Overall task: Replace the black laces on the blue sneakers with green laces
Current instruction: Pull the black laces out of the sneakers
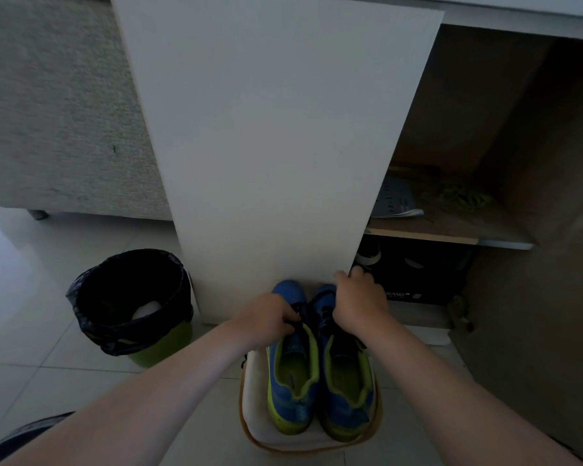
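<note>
blue sneakers with lime lining stand side by side on a white tan-rimmed cushion, just before the open cabinet door. left hand pinches the left shoe's black laces with curled fingers. right hand curls over the right shoe's lacing; whether it grips is hidden. green laces lie on the cabinet shelf.

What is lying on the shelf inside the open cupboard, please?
A tangle of green laces and a booklet lie on the shelf; the door covers its left part.
</note>
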`<move>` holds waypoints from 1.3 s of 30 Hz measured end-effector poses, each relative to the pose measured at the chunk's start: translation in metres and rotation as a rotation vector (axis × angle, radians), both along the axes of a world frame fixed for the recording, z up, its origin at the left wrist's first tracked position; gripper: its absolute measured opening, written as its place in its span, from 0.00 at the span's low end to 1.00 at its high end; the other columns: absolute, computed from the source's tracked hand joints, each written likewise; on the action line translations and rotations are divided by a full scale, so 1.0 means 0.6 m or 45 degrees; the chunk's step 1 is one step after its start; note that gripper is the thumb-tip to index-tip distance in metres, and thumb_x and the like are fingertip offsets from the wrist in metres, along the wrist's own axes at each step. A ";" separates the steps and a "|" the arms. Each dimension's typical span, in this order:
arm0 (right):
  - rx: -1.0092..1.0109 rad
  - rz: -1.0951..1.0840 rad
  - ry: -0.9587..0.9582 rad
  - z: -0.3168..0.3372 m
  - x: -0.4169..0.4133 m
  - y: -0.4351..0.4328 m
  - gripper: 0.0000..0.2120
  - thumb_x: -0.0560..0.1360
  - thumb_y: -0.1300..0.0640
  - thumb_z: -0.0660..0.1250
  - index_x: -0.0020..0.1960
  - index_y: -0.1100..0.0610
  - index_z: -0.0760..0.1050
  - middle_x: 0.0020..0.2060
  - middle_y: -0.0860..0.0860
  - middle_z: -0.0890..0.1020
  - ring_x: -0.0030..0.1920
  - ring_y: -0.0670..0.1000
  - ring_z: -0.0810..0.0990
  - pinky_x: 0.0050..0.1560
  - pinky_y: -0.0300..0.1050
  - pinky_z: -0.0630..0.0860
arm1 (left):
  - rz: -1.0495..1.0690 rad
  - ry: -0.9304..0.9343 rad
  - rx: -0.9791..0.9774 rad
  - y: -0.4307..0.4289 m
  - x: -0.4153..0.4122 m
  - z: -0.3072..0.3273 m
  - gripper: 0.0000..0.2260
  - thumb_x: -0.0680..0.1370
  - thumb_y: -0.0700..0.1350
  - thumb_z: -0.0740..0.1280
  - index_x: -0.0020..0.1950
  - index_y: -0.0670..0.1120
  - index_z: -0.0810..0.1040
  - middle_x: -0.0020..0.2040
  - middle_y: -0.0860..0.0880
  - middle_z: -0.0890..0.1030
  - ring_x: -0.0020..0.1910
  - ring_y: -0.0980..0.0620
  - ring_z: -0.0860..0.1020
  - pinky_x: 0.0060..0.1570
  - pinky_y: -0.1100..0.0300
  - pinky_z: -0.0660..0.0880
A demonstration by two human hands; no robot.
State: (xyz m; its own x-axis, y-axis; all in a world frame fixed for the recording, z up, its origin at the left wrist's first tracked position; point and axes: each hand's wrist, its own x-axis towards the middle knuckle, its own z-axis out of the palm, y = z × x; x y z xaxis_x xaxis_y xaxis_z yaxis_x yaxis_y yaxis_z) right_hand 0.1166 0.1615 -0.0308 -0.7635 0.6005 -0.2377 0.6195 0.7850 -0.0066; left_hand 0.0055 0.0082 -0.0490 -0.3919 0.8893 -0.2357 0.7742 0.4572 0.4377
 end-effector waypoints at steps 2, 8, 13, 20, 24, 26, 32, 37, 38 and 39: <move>-0.165 0.184 0.187 -0.016 -0.008 -0.006 0.23 0.74 0.58 0.66 0.69 0.48 0.72 0.64 0.53 0.72 0.64 0.57 0.71 0.63 0.56 0.72 | -0.054 0.086 -0.001 0.002 0.007 -0.001 0.14 0.79 0.44 0.64 0.62 0.53 0.82 0.58 0.50 0.82 0.57 0.50 0.78 0.46 0.64 0.67; -0.261 0.343 0.026 -0.033 -0.014 -0.029 0.09 0.72 0.62 0.66 0.47 0.53 0.82 0.46 0.53 0.83 0.47 0.56 0.81 0.45 0.54 0.81 | -0.072 0.206 0.026 0.004 0.006 -0.009 0.15 0.77 0.42 0.64 0.58 0.56 0.83 0.56 0.49 0.80 0.54 0.46 0.78 0.47 0.58 0.74; -0.398 0.262 0.020 -0.038 -0.014 -0.016 0.10 0.71 0.61 0.64 0.42 0.56 0.85 0.40 0.52 0.86 0.41 0.53 0.83 0.44 0.53 0.83 | -0.144 0.297 -0.068 0.003 0.012 -0.023 0.12 0.79 0.50 0.63 0.58 0.55 0.82 0.58 0.48 0.76 0.55 0.45 0.77 0.44 0.57 0.71; -0.501 0.179 0.128 -0.035 -0.010 -0.020 0.11 0.73 0.52 0.65 0.39 0.55 0.84 0.38 0.53 0.84 0.41 0.56 0.82 0.40 0.48 0.79 | -0.011 0.259 -0.039 0.015 0.015 -0.025 0.10 0.78 0.50 0.65 0.56 0.51 0.83 0.57 0.46 0.76 0.54 0.43 0.78 0.49 0.53 0.75; -0.491 0.154 0.078 -0.028 -0.007 -0.027 0.17 0.67 0.42 0.70 0.43 0.56 0.83 0.40 0.53 0.84 0.41 0.52 0.82 0.36 0.47 0.76 | 0.211 0.076 -0.012 0.014 0.007 -0.022 0.07 0.79 0.45 0.64 0.49 0.46 0.80 0.51 0.45 0.80 0.48 0.46 0.78 0.43 0.55 0.74; -0.477 0.153 0.023 -0.028 -0.007 -0.029 0.16 0.66 0.43 0.72 0.42 0.56 0.81 0.40 0.51 0.84 0.43 0.53 0.83 0.36 0.44 0.73 | 0.390 -0.067 0.028 0.012 -0.003 -0.027 0.04 0.78 0.43 0.63 0.47 0.46 0.77 0.49 0.45 0.80 0.48 0.47 0.78 0.43 0.57 0.74; -0.363 0.271 0.110 -0.030 -0.006 -0.038 0.23 0.69 0.47 0.70 0.65 0.43 0.74 0.57 0.49 0.77 0.58 0.54 0.76 0.63 0.54 0.69 | 0.584 -0.381 0.099 0.008 -0.032 -0.041 0.06 0.78 0.42 0.60 0.44 0.49 0.75 0.44 0.43 0.83 0.44 0.42 0.83 0.46 0.41 0.81; -0.255 0.318 0.254 -0.040 -0.008 -0.053 0.09 0.77 0.50 0.67 0.53 0.48 0.84 0.53 0.50 0.81 0.56 0.54 0.78 0.59 0.49 0.64 | 0.531 -0.349 0.104 0.010 -0.025 -0.023 0.05 0.78 0.41 0.62 0.44 0.48 0.76 0.43 0.44 0.83 0.42 0.45 0.84 0.44 0.44 0.82; -0.265 0.301 0.283 -0.040 -0.008 -0.055 0.08 0.78 0.49 0.67 0.50 0.50 0.84 0.51 0.49 0.82 0.54 0.53 0.78 0.58 0.48 0.65 | 0.513 -0.326 0.094 0.009 -0.022 -0.020 0.04 0.77 0.42 0.63 0.44 0.48 0.76 0.44 0.44 0.83 0.42 0.45 0.83 0.45 0.45 0.82; -0.273 0.285 0.330 -0.037 -0.010 -0.056 0.09 0.78 0.49 0.67 0.47 0.51 0.84 0.49 0.49 0.83 0.53 0.53 0.79 0.57 0.47 0.66 | 0.490 -0.310 0.084 0.008 -0.020 -0.017 0.03 0.77 0.42 0.63 0.45 0.48 0.75 0.45 0.44 0.83 0.43 0.45 0.83 0.46 0.46 0.82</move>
State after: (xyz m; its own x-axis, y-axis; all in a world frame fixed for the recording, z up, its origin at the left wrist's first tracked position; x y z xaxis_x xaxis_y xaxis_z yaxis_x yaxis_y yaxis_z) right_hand 0.1107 0.1278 -0.0531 -0.9209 0.3703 -0.1215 0.3895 0.8643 -0.3183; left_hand -0.0064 0.0131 -0.0591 -0.6370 0.7060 -0.3094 0.4246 0.6564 0.6236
